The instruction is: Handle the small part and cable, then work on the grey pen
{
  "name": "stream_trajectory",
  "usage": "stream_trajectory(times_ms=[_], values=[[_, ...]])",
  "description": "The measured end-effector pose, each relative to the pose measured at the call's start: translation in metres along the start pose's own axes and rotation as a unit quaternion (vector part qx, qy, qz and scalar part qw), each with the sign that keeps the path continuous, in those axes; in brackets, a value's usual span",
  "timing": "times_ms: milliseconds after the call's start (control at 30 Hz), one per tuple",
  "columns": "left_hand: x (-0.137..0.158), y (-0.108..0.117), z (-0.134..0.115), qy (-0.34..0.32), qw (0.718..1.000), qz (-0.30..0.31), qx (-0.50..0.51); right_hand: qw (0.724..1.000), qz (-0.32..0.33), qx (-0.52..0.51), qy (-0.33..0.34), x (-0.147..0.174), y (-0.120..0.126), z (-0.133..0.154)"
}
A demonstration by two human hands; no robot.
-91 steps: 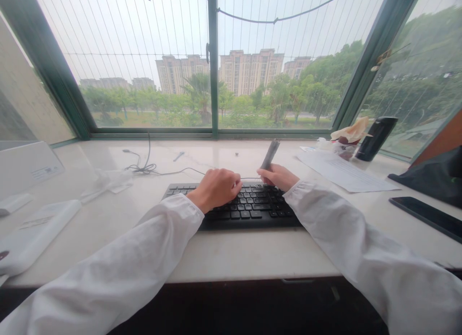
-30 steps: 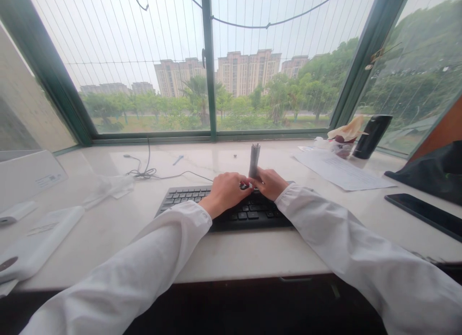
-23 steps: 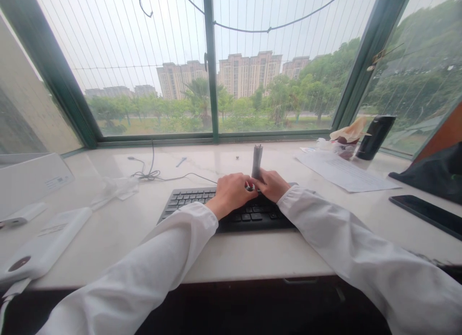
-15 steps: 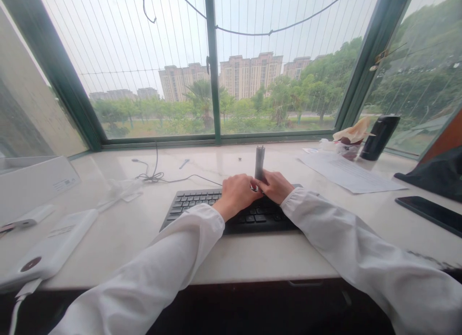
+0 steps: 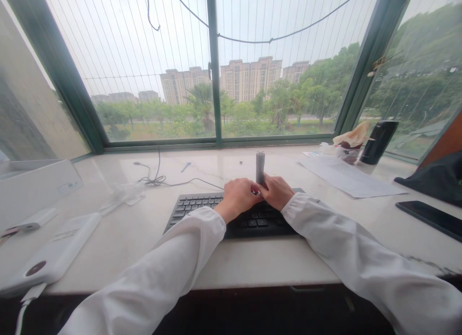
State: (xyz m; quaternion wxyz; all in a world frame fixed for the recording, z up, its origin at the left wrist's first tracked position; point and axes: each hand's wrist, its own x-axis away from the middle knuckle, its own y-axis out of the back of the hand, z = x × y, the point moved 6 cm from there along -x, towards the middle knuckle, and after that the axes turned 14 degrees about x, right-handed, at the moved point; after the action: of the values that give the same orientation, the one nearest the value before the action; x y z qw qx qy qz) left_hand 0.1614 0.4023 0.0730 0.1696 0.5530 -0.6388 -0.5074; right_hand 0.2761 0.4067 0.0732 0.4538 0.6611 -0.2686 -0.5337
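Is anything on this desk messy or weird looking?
A little. The right hand holds a grey cylinder-shaped tool upright over the black keyboard, with the left hand beside it. A thin dark cable lies tangled by the window, and crumpled clear plastic wrap sits on the white desk.

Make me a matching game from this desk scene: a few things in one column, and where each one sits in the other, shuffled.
Things:
1. keyboard
2. phone
3. power bank
4. grey tube

Places:
A. far right of the desk
B. upright between the left hand and right hand
C. under both hands
D. near left edge of the desk

Pairs: 1-C, 2-A, 3-D, 4-B
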Motion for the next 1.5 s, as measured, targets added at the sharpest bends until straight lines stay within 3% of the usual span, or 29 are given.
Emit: stream_trajectory(times_ms=[167, 267, 367, 933, 1233, 1500], values=[[0.0, 0.0, 0.001, -0.002, 1.0, 0.0, 0.005, 0.998, -0.018, -0.054, 0.015, -0.002, 0.007, 0.003], [0.0, 0.001, 0.001, -0.006, 1.0, 0.0, 0.004, 0.996, 0.013, -0.085, -0.001, -0.001, 0.002, 0.002], [0.0, 0.002, 0.001, -0.009, 1.0, 0.007, 0.0, 0.997, 0.043, -0.064, -0.031, 0.0, -0.003, -0.001], [0.002, -0.001, -0.001, -0.034, 0.997, 0.044, -0.049, 0.995, 0.061, 0.013, -0.082, 0.0, -0.006, 0.0], [0.003, -0.004, -0.003, -0.073, 0.994, 0.038, -0.076, 0.995, 0.057, 0.014, -0.08, 0.0, -0.003, -0.001], [0.003, -0.004, 0.0, -0.081, 0.994, 0.042, -0.066, 0.999, 0.048, -0.004, -0.019, 0.0, -0.005, -0.002]])
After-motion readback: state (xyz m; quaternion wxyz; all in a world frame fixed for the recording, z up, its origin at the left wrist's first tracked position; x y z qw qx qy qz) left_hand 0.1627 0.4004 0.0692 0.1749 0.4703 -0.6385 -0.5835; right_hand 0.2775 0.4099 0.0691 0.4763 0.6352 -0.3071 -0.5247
